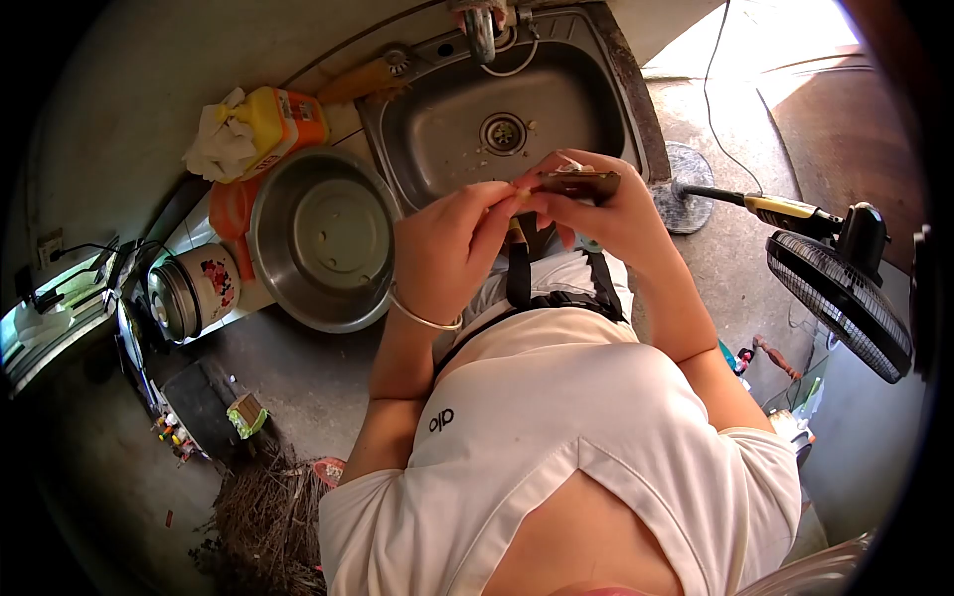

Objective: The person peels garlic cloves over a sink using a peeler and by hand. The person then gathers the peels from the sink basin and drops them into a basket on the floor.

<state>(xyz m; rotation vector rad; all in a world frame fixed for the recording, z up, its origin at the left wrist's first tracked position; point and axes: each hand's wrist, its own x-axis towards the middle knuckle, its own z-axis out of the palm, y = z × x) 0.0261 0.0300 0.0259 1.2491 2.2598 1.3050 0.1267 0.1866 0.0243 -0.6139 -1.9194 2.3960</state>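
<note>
Both of my hands meet above the front edge of the steel sink (437, 119). My left hand (447, 233), with a bangle on the wrist, pinches a small pale piece (522, 194) between thumb and fingertips. My right hand (601, 214) is wrapped round a dark, flat-bladed knife (581, 184), its fingertips close to the same piece. What the piece is cannot be made out. Small pale scraps lie round the sink drain (503, 133). Left of the sink, a round metal basin (273, 238) holds water with a few pale pieces in it.
A faucet (481, 35) stands behind the sink. A yellow and orange jug (283, 124), an orange scoop (232, 209) and a flowered pot (211, 283) are at the left. On the right are a black fan (840, 298) and a hanging cable.
</note>
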